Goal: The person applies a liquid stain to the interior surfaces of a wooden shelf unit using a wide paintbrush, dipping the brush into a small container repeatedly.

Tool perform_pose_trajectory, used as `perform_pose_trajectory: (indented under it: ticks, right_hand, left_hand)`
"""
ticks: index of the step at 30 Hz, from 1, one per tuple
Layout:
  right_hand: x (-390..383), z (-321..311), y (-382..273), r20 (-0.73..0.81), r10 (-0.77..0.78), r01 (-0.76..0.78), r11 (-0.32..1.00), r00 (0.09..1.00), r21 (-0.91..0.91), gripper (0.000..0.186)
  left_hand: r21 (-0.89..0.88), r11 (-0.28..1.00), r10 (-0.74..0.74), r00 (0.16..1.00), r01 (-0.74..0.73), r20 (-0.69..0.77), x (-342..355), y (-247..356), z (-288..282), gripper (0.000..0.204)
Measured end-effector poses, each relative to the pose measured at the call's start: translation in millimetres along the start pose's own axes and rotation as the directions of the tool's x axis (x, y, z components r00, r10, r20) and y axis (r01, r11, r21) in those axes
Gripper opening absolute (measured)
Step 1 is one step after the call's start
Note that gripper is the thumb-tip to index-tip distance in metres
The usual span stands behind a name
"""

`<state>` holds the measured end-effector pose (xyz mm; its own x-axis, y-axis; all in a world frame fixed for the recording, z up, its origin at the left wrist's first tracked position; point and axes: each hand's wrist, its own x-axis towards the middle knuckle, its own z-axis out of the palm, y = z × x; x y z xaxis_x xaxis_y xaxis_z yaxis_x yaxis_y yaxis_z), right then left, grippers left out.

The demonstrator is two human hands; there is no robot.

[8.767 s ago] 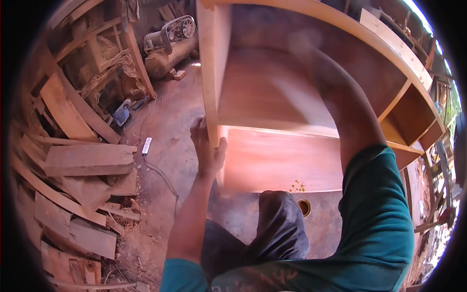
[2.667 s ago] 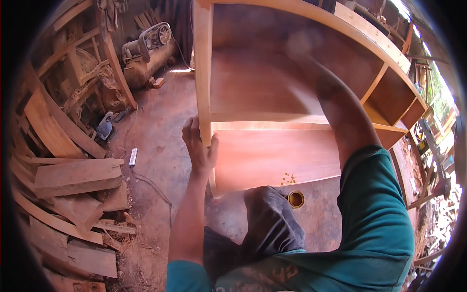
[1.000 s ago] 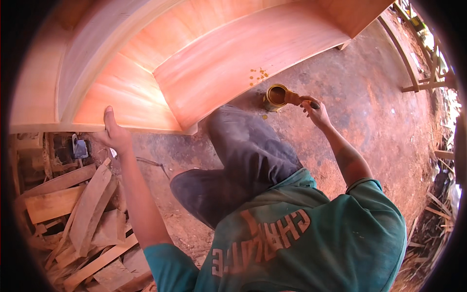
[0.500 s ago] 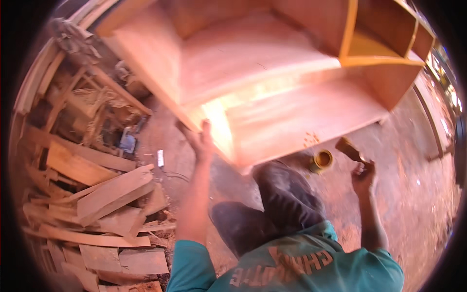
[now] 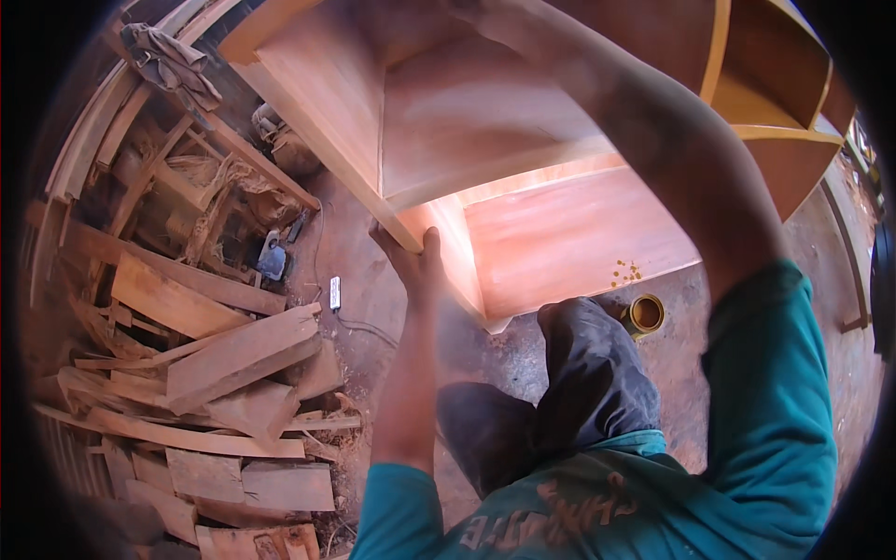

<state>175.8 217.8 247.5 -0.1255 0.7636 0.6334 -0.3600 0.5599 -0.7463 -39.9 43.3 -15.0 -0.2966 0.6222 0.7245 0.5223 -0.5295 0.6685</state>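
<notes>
A large wooden shelf unit [image 5: 583, 233] with open compartments stands tilted in front of me, its wood partly pale pink and partly coated yellow-orange. My left hand [image 5: 411, 261] is closed round the lower part of its left side panel, thumb up on the front edge. My right arm reaches far up across the unit. Only a dark bit of my right hand [image 5: 459, 6] shows at the top rim, over the upper left compartment; its fingers and the brush are hidden. An open can [image 5: 645, 315] of yellow-brown liquid stands on the floor beside my knee. Yellow-brown drops [image 5: 626, 273] dot the lower board.
Wood offcuts [image 5: 233, 373] lie heaped at my left. Behind them is a wooden frame [image 5: 247, 154] with a grey cloth [image 5: 173, 61] on top. A white power connector [image 5: 335, 292] with a cable lies on the floor. A long board [image 5: 847, 243] stands at the right.
My right hand, which held a paintbrush beside the can, has swung up and forward over the unit to the top rim. My left hand keeps its grip on the side panel.
</notes>
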Motion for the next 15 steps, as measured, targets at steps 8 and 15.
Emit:
perform_pose_trajectory:
  ticks: [8,15]
  right_hand:
    - [107,65,85,-0.082,0.282,-0.204,0.838,0.956,0.507,0.022]
    - [74,73,61,-0.01,0.281,-0.22,0.77,0.96,0.599,0.024]
  left_hand:
    - [0.098,0.987,-0.12,0.989,0.129,-0.088,-12,5,4,0.075]
    - [0.048,0.984,-0.166,0.985,0.169,-0.052,-11,3,4,0.075]
